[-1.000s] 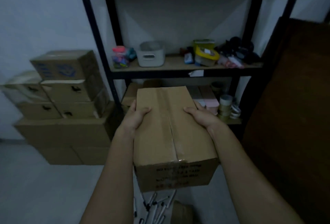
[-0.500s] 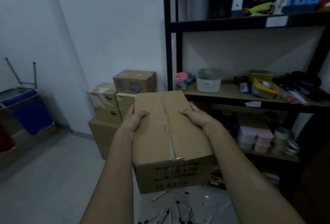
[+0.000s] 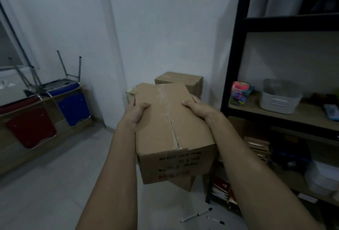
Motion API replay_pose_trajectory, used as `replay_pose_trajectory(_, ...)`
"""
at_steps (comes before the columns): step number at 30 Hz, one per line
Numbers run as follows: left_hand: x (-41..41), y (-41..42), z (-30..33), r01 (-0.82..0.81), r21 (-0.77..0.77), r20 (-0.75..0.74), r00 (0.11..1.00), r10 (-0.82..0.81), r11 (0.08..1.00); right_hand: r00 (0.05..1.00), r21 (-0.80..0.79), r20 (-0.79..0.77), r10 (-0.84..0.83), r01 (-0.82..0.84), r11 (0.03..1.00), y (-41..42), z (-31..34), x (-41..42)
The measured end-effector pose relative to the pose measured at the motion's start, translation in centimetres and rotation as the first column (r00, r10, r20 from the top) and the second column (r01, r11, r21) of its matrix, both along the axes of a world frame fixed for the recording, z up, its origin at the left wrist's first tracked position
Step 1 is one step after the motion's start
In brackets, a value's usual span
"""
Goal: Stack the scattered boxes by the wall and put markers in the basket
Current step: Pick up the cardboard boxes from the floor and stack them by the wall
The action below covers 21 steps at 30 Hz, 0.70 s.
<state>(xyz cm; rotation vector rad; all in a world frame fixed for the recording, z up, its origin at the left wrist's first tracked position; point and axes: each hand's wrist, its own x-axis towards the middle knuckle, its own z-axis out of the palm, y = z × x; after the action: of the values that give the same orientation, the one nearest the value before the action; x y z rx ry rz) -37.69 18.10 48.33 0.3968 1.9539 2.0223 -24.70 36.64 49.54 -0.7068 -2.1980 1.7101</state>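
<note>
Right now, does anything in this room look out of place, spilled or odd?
Yes. Several markers lie loose on the floor beside the foot of the black shelving unit, not in any container. By the left wall, a metal-legged chair sits upside down on top of other seats, legs pointing up.

Two bare forearms in view, no sleeves visible up to the frame edge. Left hand and right hand: no gloves, rings, watch or wristband seen. Nails short, unpainted as far as the dim light shows.
</note>
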Motion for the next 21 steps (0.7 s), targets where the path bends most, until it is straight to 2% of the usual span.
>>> replay_pose_trajectory(8, -16.3, -1.6, -0.7, -0.02, -0.068, -0.015, 1.0, 0.019, 0.997, 0.999, 0.006, 0.035, 0.013, -0.013, 1.0, -1.1, -0.3, -16.2)
replay_pose_trajectory(13, -27.3, -2.8, -1.2, 0.016, -0.106, 0.028, 1.0, -0.013, 0.994, 0.996, -0.037, 0.091, -0.019, 0.023, 0.999, -2.1, -1.6, -27.3)
replay_pose_trajectory(21, -40.3, -2.8, -2.8, 0.02, -0.113, 0.088, 0.996, -0.01, 0.993, 0.984, 0.011, 0.177, -0.005, 0.003, 1.0, -1.8, -3.3, -41.1)
